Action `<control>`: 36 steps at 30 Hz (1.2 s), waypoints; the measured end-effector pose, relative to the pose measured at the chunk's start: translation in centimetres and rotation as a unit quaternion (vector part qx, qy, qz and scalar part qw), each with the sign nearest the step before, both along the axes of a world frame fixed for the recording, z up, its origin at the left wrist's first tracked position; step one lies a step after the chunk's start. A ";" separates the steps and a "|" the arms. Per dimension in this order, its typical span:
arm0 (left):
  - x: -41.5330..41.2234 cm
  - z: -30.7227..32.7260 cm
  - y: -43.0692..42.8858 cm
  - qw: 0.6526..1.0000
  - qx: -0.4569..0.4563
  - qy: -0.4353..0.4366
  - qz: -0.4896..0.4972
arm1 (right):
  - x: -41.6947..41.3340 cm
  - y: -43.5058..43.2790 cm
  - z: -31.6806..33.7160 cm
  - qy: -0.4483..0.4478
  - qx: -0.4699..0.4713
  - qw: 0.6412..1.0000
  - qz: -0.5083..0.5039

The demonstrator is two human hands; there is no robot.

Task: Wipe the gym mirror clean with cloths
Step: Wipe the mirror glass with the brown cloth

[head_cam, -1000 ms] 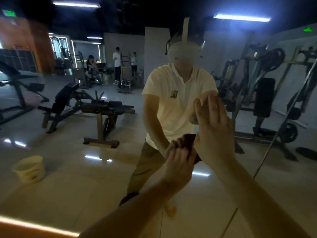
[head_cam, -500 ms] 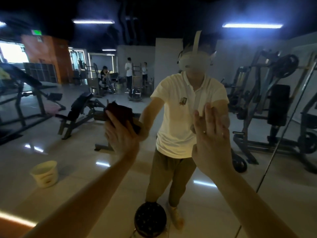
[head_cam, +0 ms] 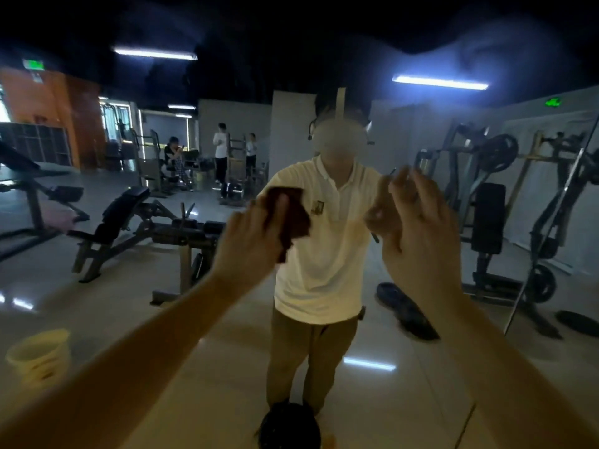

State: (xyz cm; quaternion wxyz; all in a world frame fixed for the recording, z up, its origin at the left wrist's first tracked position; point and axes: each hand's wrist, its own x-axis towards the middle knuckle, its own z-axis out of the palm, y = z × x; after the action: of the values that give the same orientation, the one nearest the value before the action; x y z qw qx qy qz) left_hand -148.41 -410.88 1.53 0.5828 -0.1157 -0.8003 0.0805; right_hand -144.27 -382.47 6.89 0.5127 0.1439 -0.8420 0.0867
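Observation:
The gym mirror (head_cam: 97, 303) fills the view and reflects me in a white polo shirt. My left hand (head_cam: 249, 241) presses a dark brown cloth (head_cam: 293, 215) against the glass at chest height of my reflection. The cloth sticks out above and to the right of my fingers. My right hand (head_cam: 421, 228) is raised to the right of it, close to the glass, fingers apart and slightly bent, holding nothing. It is blurred, so I cannot tell whether it touches the mirror.
A dark round object (head_cam: 288, 426) sits low at the mirror's foot. A vertical mirror seam (head_cam: 551, 228) runs at the right. The reflection shows a pale bucket (head_cam: 40, 354) on the floor at left, a weight bench (head_cam: 146, 222), machines and several people far back.
My left hand swept the cloth from low centre up to the left, then back right to my reflection's chest. My right hand stayed raised and its fingers loosened.

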 end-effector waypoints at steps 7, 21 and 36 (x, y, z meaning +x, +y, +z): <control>-0.7 7.1 -2.7 0.947 0.316 0.059 0.008 | -3.3 -0.6 1.4 0.057 0.031 0.996 -0.060; -1.3 12.8 0.7 0.990 -0.048 0.128 -0.028 | -1.5 -0.3 7.6 0.089 0.006 0.995 -0.035; -3.0 15.5 8.4 0.986 -0.105 0.081 -0.102 | -4.2 -2.8 11.0 0.129 -0.046 0.990 -0.023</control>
State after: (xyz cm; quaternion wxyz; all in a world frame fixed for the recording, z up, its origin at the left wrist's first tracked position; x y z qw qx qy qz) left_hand -151.39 -402.44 17.02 0.6354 -0.2502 -0.7216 0.1134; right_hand -148.44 -385.30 17.89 0.6251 0.1103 -0.7669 0.0943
